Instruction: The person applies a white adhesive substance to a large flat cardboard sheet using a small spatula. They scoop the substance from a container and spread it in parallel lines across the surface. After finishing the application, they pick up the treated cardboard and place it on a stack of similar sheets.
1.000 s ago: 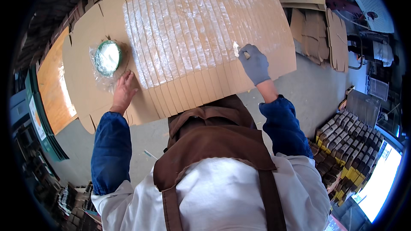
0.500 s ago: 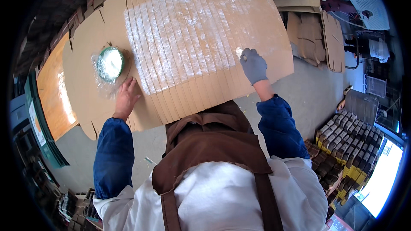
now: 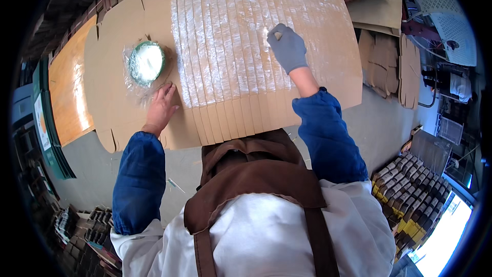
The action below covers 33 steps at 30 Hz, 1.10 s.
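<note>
A row of overlapping cardboard sheets (image 3: 230, 118) lies in front of me, its strips covered by a shiny whitish wet-looking coating (image 3: 220, 46). My right hand (image 3: 288, 47), in a grey glove, is closed around a small pale thing (image 3: 266, 37) whose lower end meets the coated strips; its kind is mostly hidden by the fingers. Bare and spread, my left hand (image 3: 161, 106) rests on the cardboard at the left end of the row. Just beyond its fingertips sits a round green-rimmed tub (image 3: 147, 63) of white stuff, with crinkled clear plastic around it.
A glossy orange-brown board (image 3: 72, 90) lies to the left. At the right stand more cardboard pieces (image 3: 379, 61) and a pale perforated plastic chair (image 3: 443, 25). Stacked dark and yellow bundles (image 3: 415, 190) fill the lower right. Grey floor (image 3: 97, 164) shows around the cardboard.
My right hand has moved farther from me and a little left over the coated strips, still gripping the pale thing. My left hand stays beside the tub. The whole view has shifted slightly.
</note>
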Tool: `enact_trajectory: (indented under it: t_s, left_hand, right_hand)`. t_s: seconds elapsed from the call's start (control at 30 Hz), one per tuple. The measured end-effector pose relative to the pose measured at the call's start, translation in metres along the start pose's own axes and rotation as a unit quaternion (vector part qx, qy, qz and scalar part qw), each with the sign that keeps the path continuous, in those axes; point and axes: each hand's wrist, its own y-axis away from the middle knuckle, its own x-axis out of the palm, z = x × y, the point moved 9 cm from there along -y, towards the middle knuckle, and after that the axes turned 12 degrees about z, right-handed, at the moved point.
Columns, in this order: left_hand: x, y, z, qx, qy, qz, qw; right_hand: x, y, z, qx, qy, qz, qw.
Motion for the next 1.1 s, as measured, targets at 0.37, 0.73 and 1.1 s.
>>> enact_trajectory:
  t_s: [0.37,0.73,1.1]
  left_hand:
    - [0.002,-0.003,-0.001,-0.009,-0.010,0.009,1.000]
    - [-0.001,-0.004,-0.002,-0.017,0.000,0.013,1.000]
    - [-0.003,-0.001,-0.001,-0.029,0.000,0.026,0.999]
  right_hand:
    - [0.021,0.043,-0.026,0.015,-0.059,0.075,0.995]
    - [-0.022,-0.099,0.001,0.007,0.030,0.024,0.999]
    - [-0.017,-0.101,0.033,-0.050,0.080,0.036,0.995]
